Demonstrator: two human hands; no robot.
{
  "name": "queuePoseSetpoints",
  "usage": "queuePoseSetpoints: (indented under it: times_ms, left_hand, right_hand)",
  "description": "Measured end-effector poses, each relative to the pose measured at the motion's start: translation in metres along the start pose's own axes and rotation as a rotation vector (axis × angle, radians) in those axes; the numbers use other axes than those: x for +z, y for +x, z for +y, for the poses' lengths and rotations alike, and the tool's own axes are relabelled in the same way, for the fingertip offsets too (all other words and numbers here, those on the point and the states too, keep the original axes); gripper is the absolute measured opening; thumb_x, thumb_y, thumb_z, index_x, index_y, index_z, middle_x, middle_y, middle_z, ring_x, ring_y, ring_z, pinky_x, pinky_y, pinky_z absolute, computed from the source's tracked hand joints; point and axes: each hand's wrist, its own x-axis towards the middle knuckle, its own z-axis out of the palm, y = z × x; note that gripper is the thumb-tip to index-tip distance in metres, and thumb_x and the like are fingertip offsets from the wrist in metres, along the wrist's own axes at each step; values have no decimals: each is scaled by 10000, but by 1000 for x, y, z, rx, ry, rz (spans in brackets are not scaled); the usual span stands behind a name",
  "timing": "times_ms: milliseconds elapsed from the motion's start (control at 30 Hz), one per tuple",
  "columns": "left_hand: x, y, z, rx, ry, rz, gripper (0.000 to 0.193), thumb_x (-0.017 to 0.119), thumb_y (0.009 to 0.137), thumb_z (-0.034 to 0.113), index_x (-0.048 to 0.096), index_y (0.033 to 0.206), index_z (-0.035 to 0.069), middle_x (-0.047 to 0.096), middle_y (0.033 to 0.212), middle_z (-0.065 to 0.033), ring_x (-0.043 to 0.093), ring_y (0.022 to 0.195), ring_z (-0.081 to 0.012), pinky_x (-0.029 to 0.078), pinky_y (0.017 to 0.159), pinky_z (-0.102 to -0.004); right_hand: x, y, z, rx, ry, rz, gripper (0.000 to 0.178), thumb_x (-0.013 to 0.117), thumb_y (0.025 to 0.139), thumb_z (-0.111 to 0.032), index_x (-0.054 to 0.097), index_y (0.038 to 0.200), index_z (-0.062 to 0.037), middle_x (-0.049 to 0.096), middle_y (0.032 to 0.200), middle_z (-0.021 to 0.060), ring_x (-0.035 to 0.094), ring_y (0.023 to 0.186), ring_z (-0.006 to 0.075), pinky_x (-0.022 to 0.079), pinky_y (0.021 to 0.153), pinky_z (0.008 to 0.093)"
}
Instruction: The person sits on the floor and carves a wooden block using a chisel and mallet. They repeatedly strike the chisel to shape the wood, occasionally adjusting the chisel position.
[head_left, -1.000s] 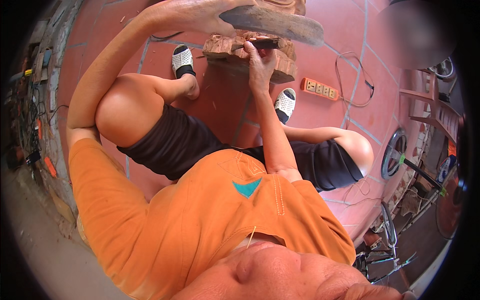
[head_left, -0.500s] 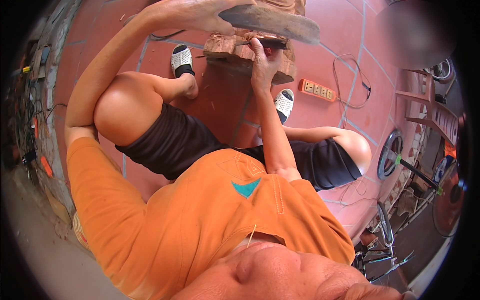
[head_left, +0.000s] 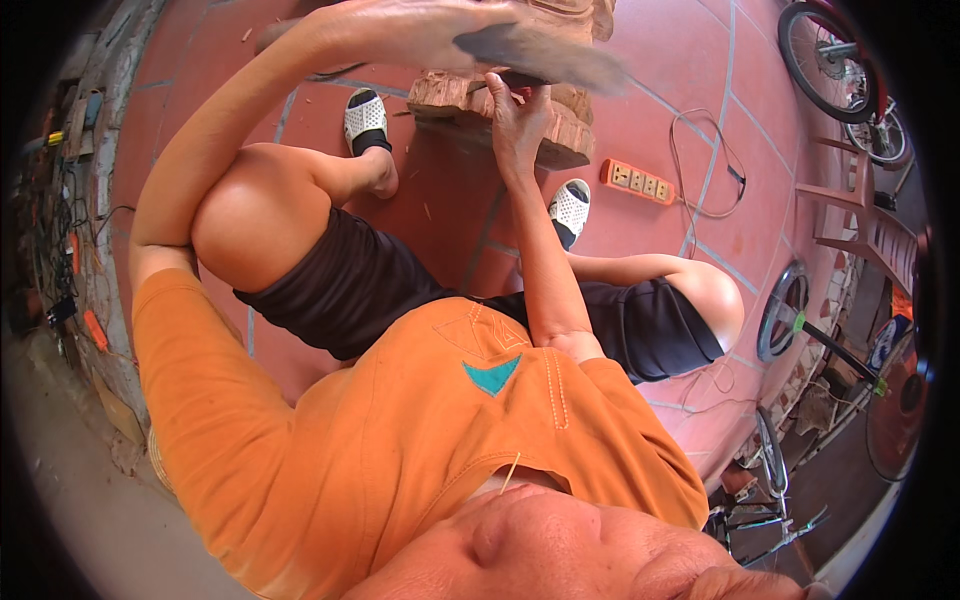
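Hands at work over a red tiled floor [head_left: 440, 205]: a seated person's left hand [head_left: 445, 32] is wrapped around a long wooden bar [head_left: 545, 58], its outer end blurred, while the right hand [head_left: 520, 125] pinches a dark tool [head_left: 522, 78] between thumb and fingers. A carved wooden block [head_left: 570, 130], reddish brown and rough along its sides, sits on the floor beyond the person's feet — the tool just over it, the bar above the tool. Whether bar and tool touch cannot be told.

A teal patch [head_left: 492, 375] and a stitched emblem [head_left: 503, 335] mark the chest of the orange shirt [head_left: 340, 430], worn with dark shorts [head_left: 330, 275] and white perforated slippers [head_left: 363, 122]. Pale joints divide the tiles, and small shavings lie scattered to the left of the block. An orange power strip [head_left: 638, 181] lies right of the block, a looped cord [head_left: 716, 213] beside it. Along the room's right side stand a motorbike wheel [head_left: 820, 62], a plastic chair [head_left: 850, 205] and a bicycle [head_left: 770, 455]; cables and small tools crowd a rough wall [head_left: 105, 190] at left.
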Motion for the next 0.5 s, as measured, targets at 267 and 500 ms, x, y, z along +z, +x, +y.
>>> queuePoseSetpoints:
  times_ms: [267, 500]
  left_hand:
    - [-3, -6, 5, 255, -141, 247, 583, 715, 930, 381, 510, 1328, 8, 657, 825, -292, 680, 763, -444, 522, 671, -498]
    - [-6, 5, 0, -79, 42, -139, 673, 705, 913, 377, 472, 1430, 14, 690, 946, -307, 699, 853, -447, 531, 737, -525]
  right_hand:
    - [1, 2, 1, 61, 120, 0, 262, 794, 904, -109, 632, 1085, -10, 716, 931, 81, 683, 831, 182, 548, 761, 334]
    - [-5, 5, 0, 106, 91, -45, 247, 784, 913, -100, 621, 1072, -4, 705, 944, 70, 667, 843, 169, 537, 780, 318]
